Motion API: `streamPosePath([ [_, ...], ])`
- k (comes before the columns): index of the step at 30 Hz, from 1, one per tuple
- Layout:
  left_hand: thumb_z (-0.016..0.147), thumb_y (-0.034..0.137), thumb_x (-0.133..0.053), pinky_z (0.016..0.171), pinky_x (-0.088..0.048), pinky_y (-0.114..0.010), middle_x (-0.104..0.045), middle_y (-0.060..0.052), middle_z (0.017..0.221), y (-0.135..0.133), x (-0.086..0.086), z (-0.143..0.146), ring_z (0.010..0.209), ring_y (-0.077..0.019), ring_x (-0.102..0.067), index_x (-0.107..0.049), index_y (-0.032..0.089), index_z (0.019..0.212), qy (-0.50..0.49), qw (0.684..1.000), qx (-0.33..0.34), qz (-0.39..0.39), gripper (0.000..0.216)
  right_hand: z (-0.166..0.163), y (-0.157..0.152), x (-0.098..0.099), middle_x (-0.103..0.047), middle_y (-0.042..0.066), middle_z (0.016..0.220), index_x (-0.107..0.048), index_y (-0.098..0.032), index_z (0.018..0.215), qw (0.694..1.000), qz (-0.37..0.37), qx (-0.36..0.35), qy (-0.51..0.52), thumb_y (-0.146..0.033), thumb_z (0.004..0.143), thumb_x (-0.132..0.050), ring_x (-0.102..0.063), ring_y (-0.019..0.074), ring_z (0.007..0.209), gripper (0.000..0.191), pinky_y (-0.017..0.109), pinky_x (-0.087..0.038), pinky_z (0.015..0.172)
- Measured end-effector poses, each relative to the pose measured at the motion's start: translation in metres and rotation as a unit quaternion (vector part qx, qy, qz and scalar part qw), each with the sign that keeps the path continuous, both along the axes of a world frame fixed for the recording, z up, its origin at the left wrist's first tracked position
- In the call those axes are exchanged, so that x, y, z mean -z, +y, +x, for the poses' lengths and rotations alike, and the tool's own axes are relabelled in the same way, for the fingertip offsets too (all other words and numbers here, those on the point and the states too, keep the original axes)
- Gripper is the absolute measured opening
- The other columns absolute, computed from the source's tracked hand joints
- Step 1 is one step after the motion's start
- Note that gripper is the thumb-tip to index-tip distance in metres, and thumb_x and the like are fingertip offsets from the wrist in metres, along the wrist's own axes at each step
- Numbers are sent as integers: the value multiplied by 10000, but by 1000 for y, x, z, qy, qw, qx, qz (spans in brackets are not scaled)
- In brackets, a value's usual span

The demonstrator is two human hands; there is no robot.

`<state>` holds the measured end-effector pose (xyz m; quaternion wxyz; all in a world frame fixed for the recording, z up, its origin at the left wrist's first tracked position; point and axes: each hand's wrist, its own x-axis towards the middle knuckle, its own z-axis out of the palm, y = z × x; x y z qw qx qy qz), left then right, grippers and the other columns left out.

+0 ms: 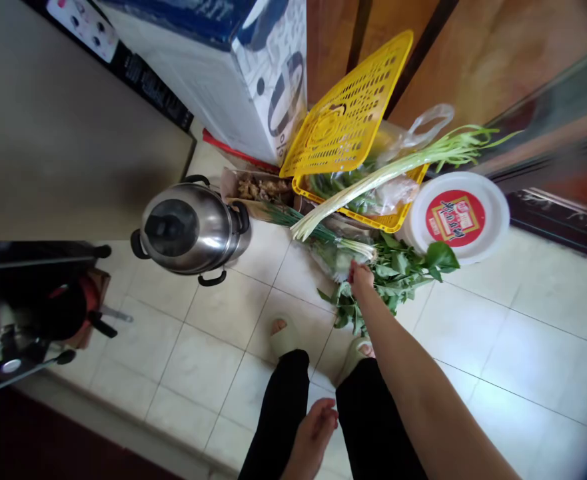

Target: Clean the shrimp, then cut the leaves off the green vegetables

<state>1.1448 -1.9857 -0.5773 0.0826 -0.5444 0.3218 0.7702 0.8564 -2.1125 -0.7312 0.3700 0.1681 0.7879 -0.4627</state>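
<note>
My right hand [361,277] reaches down to the floor pile, its fingers drawn together at the edge of the leafy greens [396,270]. What is between them, if anything, is too small to make out. Just beyond the fingertips lie the white ends of a bunch of scallions [346,245], over a clear plastic bag [330,259]. Low in the picture, my left hand [318,427] hangs before my legs with loosely curled fingers and holds nothing. Long pale green stalks [388,179] lie across a yellow basket [400,219] with its lid [346,110] raised.
A steel pot [213,230] with black handles stands on the tiles at the left. Right of the basket is a white tub [496,207] with a red label. Behind are a large box [268,73] and an open carton [229,183] of brownish pieces. My slippered feet stand nearby.
</note>
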Motion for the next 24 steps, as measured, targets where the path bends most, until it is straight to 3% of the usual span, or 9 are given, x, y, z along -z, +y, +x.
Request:
streamPosePath([
  [3, 655, 643, -587, 754, -470, -303, -653, -91, 852, 0, -16, 2, 774, -181, -612, -606, 146, 1002, -43, 999, -7, 20, 607, 18, 7, -42, -551, -38, 632, -561, -133, 750, 999, -18, -22, -34, -317, 837, -552, -488, 67, 491, 203, 202, -418, 468],
  [5, 656, 646, -577, 755, -477, -296, -664, -93, 852, -7, -28, 3, 781, -187, -622, -616, 141, 993, -46, 998, 37, 15, 609, 25, 16, -76, -436, -85, 460, -474, -169, 580, 998, -45, -34, -38, -324, 754, -613, -381, 58, 385, 271, 193, -310, 390],
  [7, 700, 617, -544, 773, -486, -295, -674, -94, 883, -22, -39, -1, 820, -199, -633, -620, 146, 986, -43, 994, 99, -19, 556, 27, 25, -111, -369, -101, 405, -412, -196, 530, 996, -73, -43, -35, -339, 682, -636, -323, 59, 363, 306, 203, -249, 376],
  [11, 810, 473, -472, 885, -458, -331, -651, -105, 1040, -79, -56, -34, 981, -209, -606, -582, 176, 1048, -33, 959, 187, -211, 396, 26, 46, -176, -344, -100, 433, -413, -203, 541, 991, -112, -72, -33, -374, 630, -639, -281, 61, 399, 298, 204, -212, 396],
  [15, 848, 378, -439, 967, -390, -424, -599, -119, 1132, -142, -70, -85, 1096, -232, -534, -538, 181, 1109, -4, 878, 226, -421, 341, 47, 70, -234, -313, -84, 485, -397, -198, 543, 984, -130, -118, -35, -418, 653, -631, -280, 74, 464, 339, 210, -224, 436],
  [17, 836, 376, -460, 983, -369, -438, -583, -130, 1142, -163, -76, -100, 1122, -242, -507, -526, 166, 1125, 3, 840, 240, -486, 364, 65, 83, -263, -296, -73, 520, -380, -198, 552, 976, -136, -166, -33, -432, 701, -592, -281, 82, 502, 349, 217, -239, 466],
  [20, 786, 421, -516, 972, -374, -446, -574, -141, 1163, -182, -83, -102, 1124, -260, -504, -510, 151, 1158, 6, 829, 303, -470, 459, 90, 99, -313, -274, -63, 554, -348, -200, 570, 964, -135, -228, -30, -416, 766, -531, -268, 89, 535, 344, 225, -234, 486],
  [24, 752, 520, -508, 960, -381, -427, -596, -141, 1163, -197, -101, -94, 1113, -278, -522, -561, 147, 1117, 5, 851, 435, -293, 524, 111, 118, -391, -289, -55, 556, -349, -196, 579, 947, -151, -281, -27, -379, 798, -504, -279, 92, 539, 324, 225, -232, 485],
])
